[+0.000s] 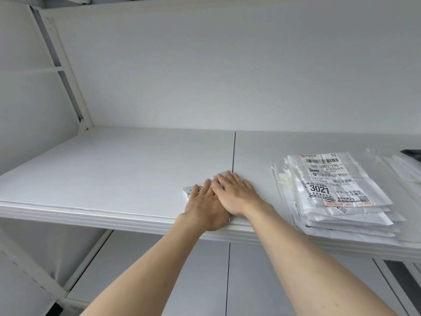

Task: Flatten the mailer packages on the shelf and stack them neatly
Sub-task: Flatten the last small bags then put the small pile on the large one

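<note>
A small white mailer (191, 191) with black print lies on the white shelf (114, 169) near its front edge, mostly hidden under my hands. My left hand (205, 206) lies flat on it with straight fingers. My right hand (237, 195) lies flat too, partly overlapping the left hand, and presses down on the same mailer. To the right sits a stack (337, 197) of several flattened white mailers; the top one carries a label reading 3021.
A dark seam (233, 153) runs front to back across the shelf by my hands. More pale mailers (401, 167) and a dark item (412, 153) lie at the far right. A lower shelf (182, 281) shows below, and a white upright post (61, 65) stands at the left.
</note>
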Demonstrator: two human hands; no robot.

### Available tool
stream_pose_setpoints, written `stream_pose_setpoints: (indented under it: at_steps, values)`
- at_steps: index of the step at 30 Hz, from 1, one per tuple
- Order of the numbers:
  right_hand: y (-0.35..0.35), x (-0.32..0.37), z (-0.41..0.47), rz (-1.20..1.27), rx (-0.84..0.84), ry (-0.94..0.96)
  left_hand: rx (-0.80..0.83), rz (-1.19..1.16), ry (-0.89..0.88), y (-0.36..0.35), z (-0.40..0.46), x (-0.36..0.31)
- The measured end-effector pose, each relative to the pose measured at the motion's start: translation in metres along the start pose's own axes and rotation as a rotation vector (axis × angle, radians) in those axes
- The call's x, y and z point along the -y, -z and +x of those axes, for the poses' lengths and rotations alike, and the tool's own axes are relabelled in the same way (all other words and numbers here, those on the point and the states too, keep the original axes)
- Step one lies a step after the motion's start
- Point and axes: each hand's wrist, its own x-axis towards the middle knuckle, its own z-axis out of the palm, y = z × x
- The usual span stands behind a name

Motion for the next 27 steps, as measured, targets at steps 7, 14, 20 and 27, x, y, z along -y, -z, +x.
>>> stream_pose_setpoints:
  at_steps: [7, 14, 20, 27]
  values:
    - [-0.001, -0.001, 0.001, 0.001, 0.001, 0.001, 0.001, -0.023, 0.013, 0.001, -0.003, -0.002]
    - [-0.001, 0.005, 0.004, 0.046, 0.031, 0.006, -0.01, -0.013, 0.069, -0.005, -0.002, 0.002]
    - [0.046, 0.021, -0.024, 0.28, 0.07, 0.005, 0.082, -0.115, 0.216, 0.009, 0.002, -0.004]
    - [0.126, -0.016, -0.086, -0.016, -0.412, -0.054, 0.056, -0.266, 0.377, 0.038, -0.001, -0.009]
